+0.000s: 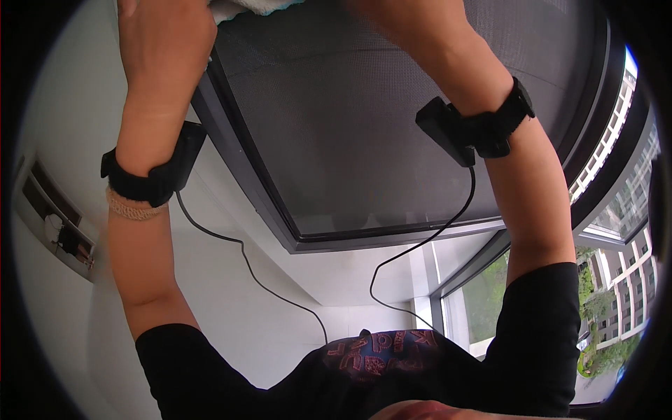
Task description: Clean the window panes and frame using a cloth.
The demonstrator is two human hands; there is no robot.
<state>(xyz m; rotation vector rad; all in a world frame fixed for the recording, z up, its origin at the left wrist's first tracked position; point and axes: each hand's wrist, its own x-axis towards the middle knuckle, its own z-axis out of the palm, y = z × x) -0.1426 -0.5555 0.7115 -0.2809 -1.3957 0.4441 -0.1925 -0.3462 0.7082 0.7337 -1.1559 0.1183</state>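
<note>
At the top left is my left hand (pixel 168 37), its back towards me and its fingertips cut off by the picture's edge. A white cloth (pixel 257 6) with a blue edge comes out from under this hand, and a scrap of it shows below the palm. The hand lies along the dark grey frame (pixel 252 189) of a window screen with black mesh (pixel 336 131). My right hand (pixel 399 13) is blurred in front of the mesh at the top, and its fingers are out of view. Whether it touches the cloth cannot be seen.
Each wrist bears a black strapped device, the left one (pixel 191 155) and the right one (pixel 446 128), with a thin cable (pixel 375 273) running towards my chest. Window panes (pixel 478 315) are at the right, with buildings (pixel 625 283) outside. A pale wall (pixel 68 115) stands at the left.
</note>
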